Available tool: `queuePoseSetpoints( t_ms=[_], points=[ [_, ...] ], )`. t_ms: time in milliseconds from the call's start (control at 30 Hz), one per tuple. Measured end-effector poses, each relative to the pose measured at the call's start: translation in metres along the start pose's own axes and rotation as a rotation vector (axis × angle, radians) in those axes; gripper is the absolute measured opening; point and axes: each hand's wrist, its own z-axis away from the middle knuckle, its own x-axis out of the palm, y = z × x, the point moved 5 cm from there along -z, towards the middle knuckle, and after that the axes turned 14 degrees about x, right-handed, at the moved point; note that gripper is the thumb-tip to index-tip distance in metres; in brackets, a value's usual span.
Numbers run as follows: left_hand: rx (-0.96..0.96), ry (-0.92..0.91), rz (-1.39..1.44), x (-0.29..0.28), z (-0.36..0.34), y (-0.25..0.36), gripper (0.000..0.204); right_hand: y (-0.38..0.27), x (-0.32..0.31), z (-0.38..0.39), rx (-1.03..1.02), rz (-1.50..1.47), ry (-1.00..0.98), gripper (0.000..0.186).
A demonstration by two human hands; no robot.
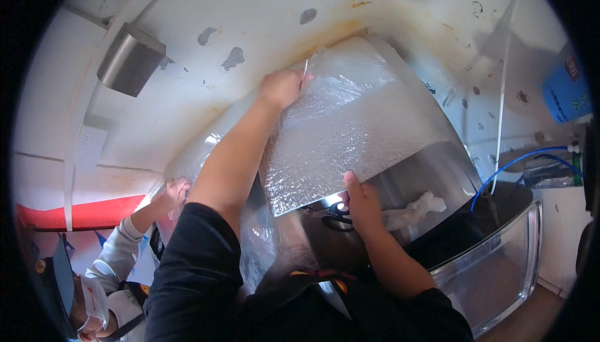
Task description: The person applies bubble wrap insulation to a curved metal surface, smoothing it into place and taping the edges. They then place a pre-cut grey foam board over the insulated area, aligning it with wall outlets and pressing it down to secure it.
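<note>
With its fingers closed, my left hand [282,89] grips clear crinkled plastic film [312,67] near the upper edge of a large silvery textured sheet [347,129]. At the sheet's lower edge, my right hand [362,201] pinches it, thumb uppermost. Just beside and under that hand lie black-handled scissors [333,222] on a dark steel surface [419,173], with a crumpled white plastic piece [415,214] to their right. More loose clear wrap [259,248] hangs below the sheet on the left.
A co-worker [100,292] at lower left reaches up with a hand [175,192] on the wrap. A steel box [131,60] is on the pale wall. At right are blue hoses [537,151], a white cord [502,98], a metal-framed clear panel [481,279] and a blue container [562,92].
</note>
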Motion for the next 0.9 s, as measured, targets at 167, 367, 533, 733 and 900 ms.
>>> queuePoseSetpoints(
  t_ms=[167, 367, 533, 733, 900],
  points=[
    [0.095, 0.01, -0.137, -0.009, -0.019, -0.018, 0.04, -0.007, 0.01, 0.002, -0.042, 0.073, -0.032, 0.044],
    [0.105, 0.065, -0.125, 0.003, -0.036, -0.043, 0.039, 0.034, -0.025, -0.011, 0.046, 0.211, 0.09, 0.047],
    [0.012, 0.061, -0.124, 0.011, -0.051, -0.065, 0.042, 0.026, -0.034, 0.002, 0.049, 0.216, 0.1, 0.042],
    [-0.039, 0.077, -0.125, -0.004, -0.046, -0.084, 0.044, 0.037, -0.039, 0.009, 0.075, 0.177, 0.033, 0.034],
    [0.135, 0.013, 0.192, -0.004, -0.053, -0.099, 0.051, 0.056, -0.054, 0.003, 0.18, 0.319, 0.115, 0.036]
  ],
)
